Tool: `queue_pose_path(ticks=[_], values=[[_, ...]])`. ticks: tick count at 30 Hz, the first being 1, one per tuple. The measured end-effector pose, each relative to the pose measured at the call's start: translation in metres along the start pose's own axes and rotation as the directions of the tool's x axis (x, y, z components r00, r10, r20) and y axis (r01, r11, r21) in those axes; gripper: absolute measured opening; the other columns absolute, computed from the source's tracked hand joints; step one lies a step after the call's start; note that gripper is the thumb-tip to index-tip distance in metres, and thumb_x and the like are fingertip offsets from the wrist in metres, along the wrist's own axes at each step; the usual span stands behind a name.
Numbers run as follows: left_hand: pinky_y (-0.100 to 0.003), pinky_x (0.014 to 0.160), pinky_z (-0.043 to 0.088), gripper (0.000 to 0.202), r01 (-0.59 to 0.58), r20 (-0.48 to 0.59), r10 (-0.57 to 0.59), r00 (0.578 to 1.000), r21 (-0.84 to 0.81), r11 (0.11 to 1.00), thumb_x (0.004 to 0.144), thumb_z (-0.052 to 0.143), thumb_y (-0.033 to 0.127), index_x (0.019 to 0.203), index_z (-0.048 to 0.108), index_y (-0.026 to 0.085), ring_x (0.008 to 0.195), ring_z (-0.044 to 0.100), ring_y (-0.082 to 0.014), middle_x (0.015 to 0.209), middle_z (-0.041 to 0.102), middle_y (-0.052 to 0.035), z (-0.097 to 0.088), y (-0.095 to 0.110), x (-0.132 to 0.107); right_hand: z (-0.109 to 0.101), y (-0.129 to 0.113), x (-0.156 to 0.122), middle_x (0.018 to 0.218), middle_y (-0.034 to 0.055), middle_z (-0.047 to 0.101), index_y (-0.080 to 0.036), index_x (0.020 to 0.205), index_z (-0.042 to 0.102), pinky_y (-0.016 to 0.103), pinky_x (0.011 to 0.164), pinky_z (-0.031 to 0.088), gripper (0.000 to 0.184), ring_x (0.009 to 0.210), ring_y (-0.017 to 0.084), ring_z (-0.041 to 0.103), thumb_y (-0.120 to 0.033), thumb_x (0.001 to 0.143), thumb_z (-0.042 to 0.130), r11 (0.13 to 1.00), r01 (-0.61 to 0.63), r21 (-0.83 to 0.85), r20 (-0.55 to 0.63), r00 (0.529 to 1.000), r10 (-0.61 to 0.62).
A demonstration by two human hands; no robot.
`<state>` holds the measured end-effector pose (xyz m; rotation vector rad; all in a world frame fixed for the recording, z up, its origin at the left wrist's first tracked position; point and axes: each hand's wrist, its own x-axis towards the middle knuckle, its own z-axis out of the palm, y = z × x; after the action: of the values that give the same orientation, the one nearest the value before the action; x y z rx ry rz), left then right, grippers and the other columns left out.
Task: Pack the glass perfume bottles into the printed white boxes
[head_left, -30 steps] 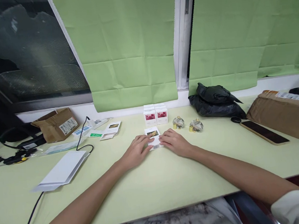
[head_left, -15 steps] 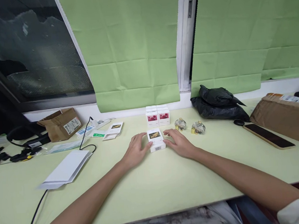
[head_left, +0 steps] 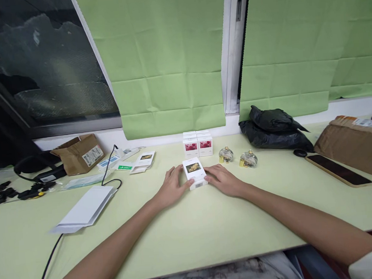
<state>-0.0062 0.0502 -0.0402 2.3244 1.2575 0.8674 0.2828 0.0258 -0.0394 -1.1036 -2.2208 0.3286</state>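
A small white box (head_left: 194, 168) with a yellow-and-dark picture on top and a barcode on its near end is between my hands, low at the table. My left hand (head_left: 173, 188) grips its left side, thumb at the near left corner. On the right side, my right hand (head_left: 225, 180) has its thumb at the near right corner and curved fingers along the edge. Behind it stand several white boxes with pink pictures (head_left: 198, 146), grouped together. Two round glass bottles with gold parts (head_left: 226, 154) lie beyond my right hand.
An opened flat carton (head_left: 143, 161) and a white folded sheet (head_left: 83, 207) lie to the left, with a black cable. Further left is an open brown box (head_left: 79, 154). Black plastic bags (head_left: 273, 128), a phone (head_left: 338, 169) and a brown parcel (head_left: 357, 147) are at the right.
The small white box has shifted slightly, its near end now turned a little to the right. Both thumbs are closer in on its near corners, and the view has moved slightly.
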Motion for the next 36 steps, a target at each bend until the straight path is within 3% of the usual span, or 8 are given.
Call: queue_pose_path(ticks=[4,7,13,19,26,29,32,36], values=[[-0.062,0.119,0.042,0.104,0.038,0.018,-0.036,0.999,-0.105,0.994,0.092,0.074,0.061,0.169,0.010,0.032,0.158,0.034,-0.0382,0.164,0.045,-0.0179,-0.005,0.014,-0.003,-0.003,-0.005,-0.003,0.150,0.0101,0.064,-0.028,0.156,0.048,0.052,0.111,0.051,0.049,0.139,0.032,0.056,-0.042,0.109,0.053,0.997,0.002,0.082,-0.004,1.000,-0.002],[-0.059,0.120,0.043,0.112,-0.053,-0.033,0.048,0.998,-0.177,0.983,0.090,0.079,0.053,0.169,0.001,0.035,0.156,0.038,-0.0370,0.167,0.038,-0.0180,-0.007,0.023,-0.003,-0.004,-0.010,-0.005,0.149,0.0114,0.062,-0.028,0.154,0.045,0.053,0.113,0.051,0.051,0.139,0.030,0.057,-0.035,0.106,0.060,0.989,0.023,0.145,-0.041,0.999,-0.017],[-0.052,0.111,0.055,0.079,-0.145,-0.140,0.112,0.984,-0.258,0.955,0.100,0.070,0.042,0.161,0.020,0.036,0.136,0.059,-0.0302,0.158,0.046,-0.0140,-0.008,0.035,-0.004,-0.005,-0.019,-0.004,0.137,0.0104,0.062,-0.028,0.140,0.045,0.052,0.108,0.056,0.043,0.128,0.027,0.063,-0.033,0.102,0.065,0.969,0.062,0.238,-0.172,0.985,-0.021],[-0.051,0.103,0.061,0.061,-0.217,-0.197,0.178,0.964,-0.201,0.955,0.099,0.071,0.040,0.146,0.034,0.034,0.119,0.069,-0.0259,0.151,0.048,-0.0117,-0.004,0.031,-0.007,-0.009,-0.027,-0.007,0.143,0.0120,0.059,-0.033,0.160,0.029,0.053,0.104,0.059,0.071,0.124,0.029,0.064,-0.032,0.100,0.068,0.965,0.125,0.232,-0.205,0.976,-0.077],[-0.053,0.106,0.059,0.045,-0.348,-0.222,0.313,0.923,-0.136,0.928,0.102,0.068,0.039,0.130,0.034,0.031,0.121,0.067,-0.0228,0.145,0.051,-0.0106,-0.004,0.033,-0.008,-0.011,-0.026,-0.007,0.140,0.0104,0.061,-0.034,0.150,0.045,0.050,0.102,0.061,0.049,0.124,0.028,0.063,-0.030,0.104,0.061,0.962,0.214,0.171,-0.223,0.959,-0.174],[-0.055,0.104,0.060,0.042,-0.314,-0.223,0.283,0.933,-0.113,0.943,0.101,0.068,0.042,0.125,0.035,0.030,0.120,0.067,-0.0234,0.146,0.051,-0.0118,-0.005,0.035,-0.008,-0.008,-0.022,-0.008,0.140,0.0114,0.061,-0.031,0.146,0.044,0.052,0.099,0.062,0.048,0.117,0.028,0.068,-0.035,0.102,0.065,0.968,0.166,0.187,-0.257,0.959,-0.115],[-0.056,0.106,0.060,0.039,-0.257,-0.212,0.215,0.953,-0.193,0.947,0.102,0.068,0.042,0.120,0.036,0.029,0.122,0.066,-0.0239,0.145,0.051,-0.0113,-0.005,0.036,-0.008,-0.005,-0.019,-0.009,0.135,0.0114,0.064,-0.029,0.140,0.046,0.051,0.091,0.066,0.048,0.105,0.027,0.074,-0.043,0.100,0.069,0.974,0.055,0.220,-0.265,0.964,0.005],[-0.049,0.104,0.063,0.034,-0.211,-0.217,0.142,0.966,-0.336,0.918,0.101,0.069,0.038,0.112,0.039,0.028,0.123,0.067,-0.0221,0.140,0.052,-0.0079,-0.005,0.038,-0.005,-0.006,-0.019,-0.008,0.141,0.0107,0.066,-0.028,0.132,0.057,0.048,0.094,0.066,0.031,0.117,0.026,0.071,-0.042,0.105,0.062,0.966,0.106,0.237,-0.267,0.963,-0.040]])
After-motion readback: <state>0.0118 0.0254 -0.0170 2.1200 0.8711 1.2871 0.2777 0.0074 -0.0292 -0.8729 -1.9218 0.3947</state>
